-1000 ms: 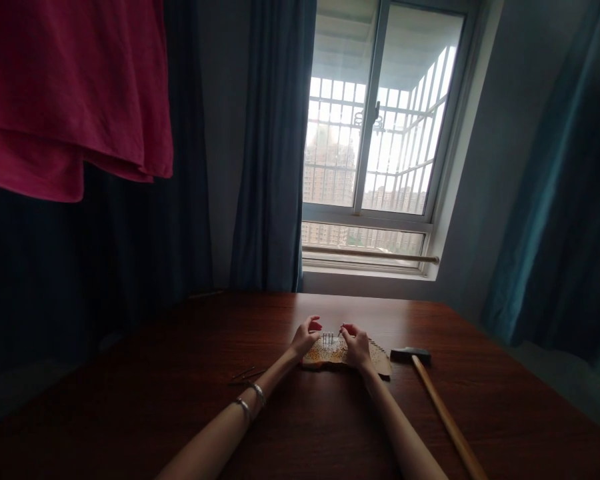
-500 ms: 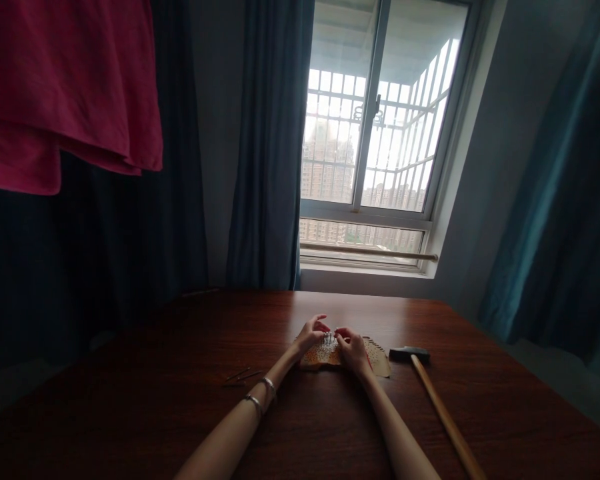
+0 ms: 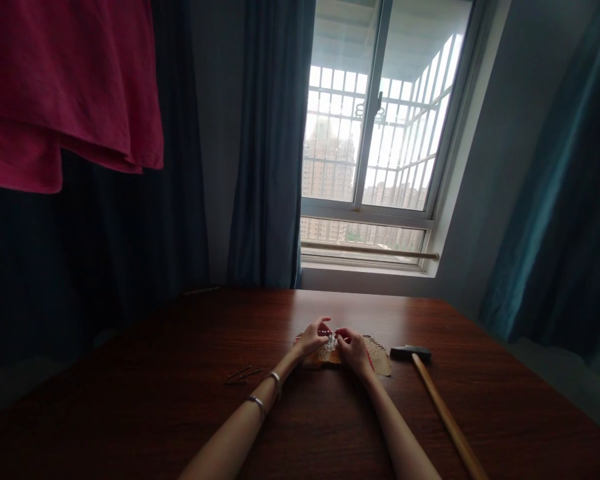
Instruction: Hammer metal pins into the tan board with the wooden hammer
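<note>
Over the dotted board (image 3: pixel 381 360), the right hand (image 3: pixel 351 346), seemingly positioning a pinched nail (image 3: pixel 335 338), has neared the left hand (image 3: pixel 312 338), whose grip is unclear.

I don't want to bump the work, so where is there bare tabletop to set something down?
The table is bare left of the loose nails, between the forearms, and right of the hammer. The strip beyond the speckled board, toward the window, looks free. It is crowded on the board, where the left hand and right hand flank upright nails.
</note>
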A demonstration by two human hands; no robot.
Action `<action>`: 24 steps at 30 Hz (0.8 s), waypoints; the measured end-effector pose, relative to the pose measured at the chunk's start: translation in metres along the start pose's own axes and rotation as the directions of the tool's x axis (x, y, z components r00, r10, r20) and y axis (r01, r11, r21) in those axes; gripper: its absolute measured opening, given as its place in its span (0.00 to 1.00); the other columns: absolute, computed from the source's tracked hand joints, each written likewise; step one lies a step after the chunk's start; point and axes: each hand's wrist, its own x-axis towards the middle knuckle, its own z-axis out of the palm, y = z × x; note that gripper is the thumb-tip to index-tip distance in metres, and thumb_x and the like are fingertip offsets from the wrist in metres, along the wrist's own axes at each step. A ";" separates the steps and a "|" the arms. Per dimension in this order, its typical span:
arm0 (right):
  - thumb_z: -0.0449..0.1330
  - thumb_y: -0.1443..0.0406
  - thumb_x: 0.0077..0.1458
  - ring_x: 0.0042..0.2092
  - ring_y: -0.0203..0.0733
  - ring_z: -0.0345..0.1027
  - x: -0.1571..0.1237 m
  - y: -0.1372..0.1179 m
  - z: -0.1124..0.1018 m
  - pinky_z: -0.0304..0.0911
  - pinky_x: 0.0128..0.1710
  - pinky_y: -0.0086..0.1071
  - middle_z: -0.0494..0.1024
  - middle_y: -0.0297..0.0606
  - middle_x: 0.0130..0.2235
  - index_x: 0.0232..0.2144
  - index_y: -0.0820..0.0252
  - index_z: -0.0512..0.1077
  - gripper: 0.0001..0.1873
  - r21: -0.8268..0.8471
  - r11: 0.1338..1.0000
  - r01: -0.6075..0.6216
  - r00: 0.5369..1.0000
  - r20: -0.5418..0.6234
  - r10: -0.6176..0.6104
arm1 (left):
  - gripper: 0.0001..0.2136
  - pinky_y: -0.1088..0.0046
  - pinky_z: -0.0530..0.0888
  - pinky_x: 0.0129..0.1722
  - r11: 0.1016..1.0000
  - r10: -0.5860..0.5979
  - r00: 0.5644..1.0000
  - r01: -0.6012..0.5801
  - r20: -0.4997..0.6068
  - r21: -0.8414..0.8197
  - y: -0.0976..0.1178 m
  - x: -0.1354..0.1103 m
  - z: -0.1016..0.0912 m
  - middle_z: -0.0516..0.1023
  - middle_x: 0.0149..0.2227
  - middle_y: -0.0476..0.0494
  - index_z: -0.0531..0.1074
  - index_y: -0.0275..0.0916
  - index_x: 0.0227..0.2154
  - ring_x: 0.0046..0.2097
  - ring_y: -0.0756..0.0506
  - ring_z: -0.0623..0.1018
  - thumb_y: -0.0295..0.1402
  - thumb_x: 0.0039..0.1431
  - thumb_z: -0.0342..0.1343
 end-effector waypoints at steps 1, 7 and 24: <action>0.53 0.63 0.48 0.29 0.40 0.70 0.000 -0.001 0.000 0.65 0.30 0.31 0.79 0.35 0.29 0.29 0.55 0.75 0.11 -0.008 1.000 0.005 1.000 0.003 -0.005 | 0.25 0.73 0.70 0.39 1.000 0.003 1.000 -0.003 -0.001 0.008 0.001 0.000 0.000 0.73 0.32 0.47 0.64 0.35 0.47 0.36 0.49 0.73 0.21 0.41 0.52; 0.51 0.64 0.49 0.31 0.40 0.70 -0.002 -0.002 -0.001 0.65 0.31 0.31 0.78 0.37 0.29 0.30 0.57 0.75 0.12 -0.076 0.996 0.040 0.999 0.016 -0.039 | 0.23 0.74 0.70 0.35 1.000 0.005 1.000 -0.005 -0.020 0.008 0.005 -0.001 0.003 0.73 0.31 0.47 0.65 0.35 0.45 0.34 0.49 0.74 0.28 0.42 0.58; 0.54 0.68 0.49 0.36 0.38 0.66 -0.006 -0.005 -0.003 0.59 0.38 0.28 0.74 0.37 0.32 0.27 0.59 0.75 0.09 -0.254 0.965 0.070 0.993 0.107 -0.044 | 0.16 0.76 0.68 0.32 0.985 -0.006 1.000 0.005 0.003 0.170 0.003 0.005 0.008 0.76 0.29 0.45 0.74 0.34 0.29 0.33 0.47 0.74 0.43 0.44 0.58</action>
